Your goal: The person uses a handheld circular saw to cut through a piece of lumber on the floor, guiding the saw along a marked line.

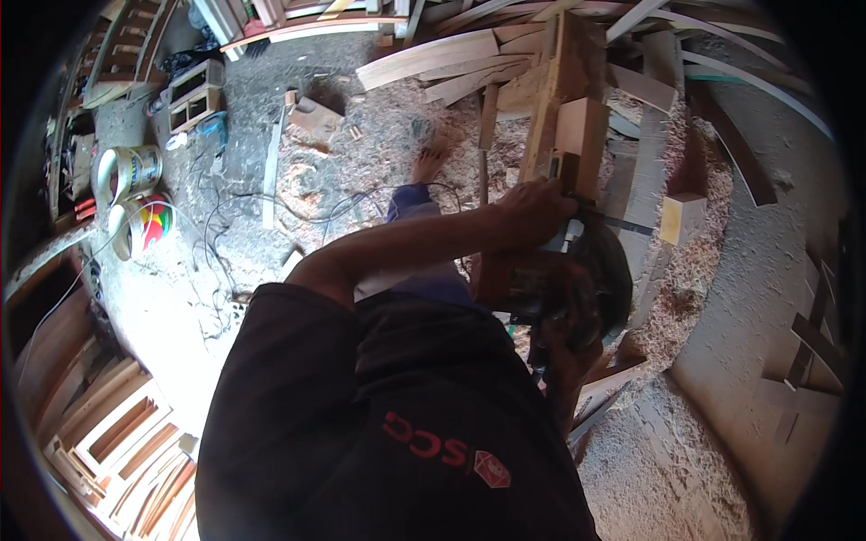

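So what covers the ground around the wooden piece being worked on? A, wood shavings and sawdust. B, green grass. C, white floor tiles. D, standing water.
A: pale wood shavings and sawdust lie heaped on the ground around the upright wooden piece, which the left hand rests on; loose planks lie beyond it.

Rough pale wooden beam (pixel 566 99), matt sawdust floor (pixel 361 171), glossy metal cans (pixel 131 171), matt black cloth shirt (pixel 361 424)

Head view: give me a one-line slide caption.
Left hand presses a wooden workpiece while the right hand grips a dark power tool over sawdust-covered floor.
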{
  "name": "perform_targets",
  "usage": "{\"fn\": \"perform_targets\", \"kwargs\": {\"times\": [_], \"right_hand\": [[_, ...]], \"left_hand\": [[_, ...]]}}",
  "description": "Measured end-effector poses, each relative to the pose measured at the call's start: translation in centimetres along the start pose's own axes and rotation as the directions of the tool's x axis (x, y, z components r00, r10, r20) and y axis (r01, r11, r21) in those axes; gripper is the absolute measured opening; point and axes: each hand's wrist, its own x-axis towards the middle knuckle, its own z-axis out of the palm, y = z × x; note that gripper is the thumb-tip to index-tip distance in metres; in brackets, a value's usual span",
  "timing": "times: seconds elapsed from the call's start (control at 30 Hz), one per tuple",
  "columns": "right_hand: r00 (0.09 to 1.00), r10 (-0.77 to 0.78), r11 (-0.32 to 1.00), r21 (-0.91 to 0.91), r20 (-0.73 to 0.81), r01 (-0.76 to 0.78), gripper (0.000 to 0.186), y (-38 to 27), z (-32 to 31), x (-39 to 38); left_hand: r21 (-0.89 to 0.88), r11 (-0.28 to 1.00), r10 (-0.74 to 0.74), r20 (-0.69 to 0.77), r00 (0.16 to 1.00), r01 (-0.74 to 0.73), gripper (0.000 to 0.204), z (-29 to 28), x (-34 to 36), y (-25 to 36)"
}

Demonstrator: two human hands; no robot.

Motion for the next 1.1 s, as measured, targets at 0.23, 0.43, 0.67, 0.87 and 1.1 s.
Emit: {"fn": "perform_targets", "kwargs": {"times": [0.23, 0.43, 0.67, 0.87, 1.1], "right_hand": [[0.999, -0.019, 0.997, -0.077, 0.035, 0.022, 0.041, -1.4, -0.4, 0.0], [0.998, -0.051, 0.987, -0.152, 0.049, 0.058, 0.046, -2.2, -0.1, 0.0], [0.996, -0.010, 0.987, -0.160, 0.088, 0.024, 0.052, -1.9, 0.3, 0.1], [0.996, 0.015, 0.989, -0.150, 0.089, -0.001, 0.050, -2.4, 0.2, -0.1], [0.999, -0.008, 1.000, -0.022, 0.045, 0.009, 0.035, -1.3, 0.6, -0.3]], "left_hand": [[-0.039, 0.997, -0.071, -0.008, 0.997, 0.070, 0.019, -1.9, 0.0, 1.3], [0.164, 0.946, 0.256, 0.143, 0.956, -0.278, 0.024, -1.3, 0.5, -0.7], [0.048, 0.628, 0.670, 0.474, 0.571, -0.776, 0.028, -3.6, 5.6, -4.3], [0.014, 0.506, 0.677, 0.613, 0.407, -0.863, 0.031, -4.4, 8.4, -4.5], [0.568, 0.365, 0.521, 0.532, 0.667, -0.738, 0.089, -6.9, 10.6, -2.8]]}}
